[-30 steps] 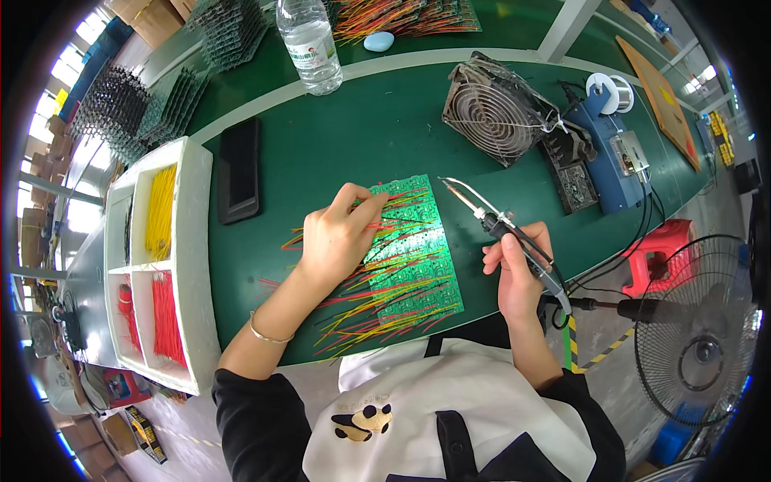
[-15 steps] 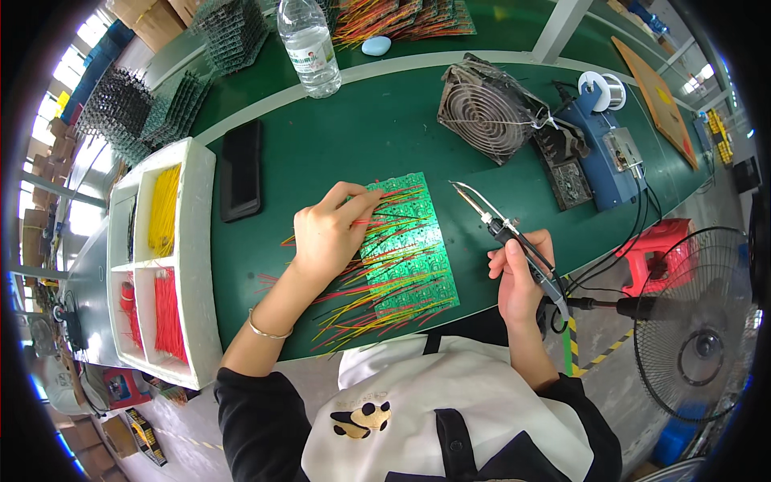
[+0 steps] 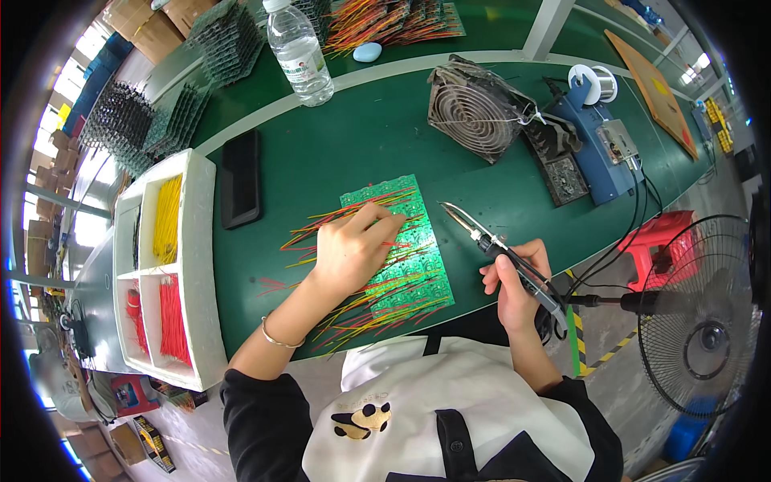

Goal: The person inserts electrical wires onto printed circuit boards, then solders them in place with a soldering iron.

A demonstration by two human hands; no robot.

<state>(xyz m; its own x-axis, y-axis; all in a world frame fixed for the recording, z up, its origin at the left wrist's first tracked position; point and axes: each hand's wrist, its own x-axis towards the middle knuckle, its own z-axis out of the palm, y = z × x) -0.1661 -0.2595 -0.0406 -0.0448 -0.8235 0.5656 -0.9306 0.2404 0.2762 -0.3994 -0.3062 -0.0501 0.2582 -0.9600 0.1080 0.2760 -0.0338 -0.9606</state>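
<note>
A green circuit board panel [image 3: 434, 269] lies on the bench, with rows of red, yellow and black wires [image 3: 341, 317] reaching out past its left side. My left hand [image 3: 353, 249] rests over the middle of the board, its fingers closed and bent down among the wires. What sits between those fingertips is hidden. In my right hand [image 3: 518, 305] is a soldering iron [image 3: 484, 241] with a thin metal guide along its tip. The tip points up and left, just right of the board and apart from it.
A white foam box [image 3: 205, 281] of red and yellow wires stands left, beside a black phone [image 3: 241, 178]. Behind are a water bottle [image 3: 301, 60] and a blue oval object [image 3: 367, 52]. A dusty fan [image 3: 474, 116], blue soldering station [image 3: 598, 149] and solder spool [image 3: 593, 85] stand right.
My left hand has moved right and toward me, from the board's upper left to its middle, uncovering the upper wires. The iron stays right of the board, its tip slightly lower in view.
</note>
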